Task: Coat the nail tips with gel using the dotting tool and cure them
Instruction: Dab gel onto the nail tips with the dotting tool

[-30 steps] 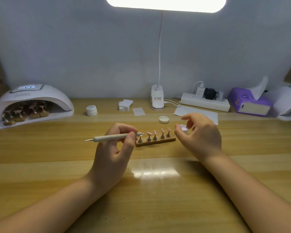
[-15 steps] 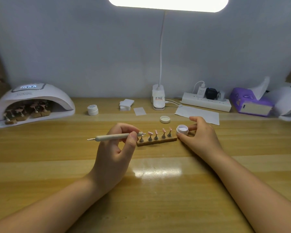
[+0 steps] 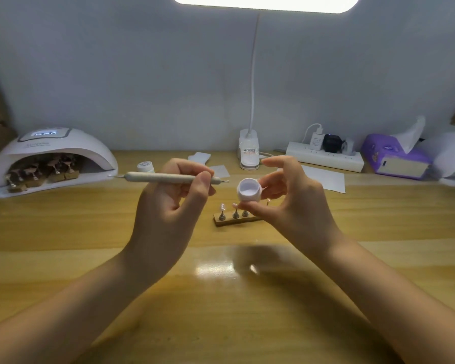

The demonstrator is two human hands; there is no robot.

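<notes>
Nail tips [image 3: 235, 206] sit on their wooden stand below the hands, three showing, rest blocked by right hand [image 3: 297, 203] pinching the open gel pot [image 3: 249, 190]. Left hand [image 3: 168, 206] grips one dotting tool [image 3: 168, 177].

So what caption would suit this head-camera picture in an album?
Left hand holds dotting tool beside open gel pot pinched by right hand, above nail tips.

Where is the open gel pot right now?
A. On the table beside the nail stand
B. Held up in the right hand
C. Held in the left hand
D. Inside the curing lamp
B: the right hand pinches the gel pot in the air above the nail stand.
</notes>
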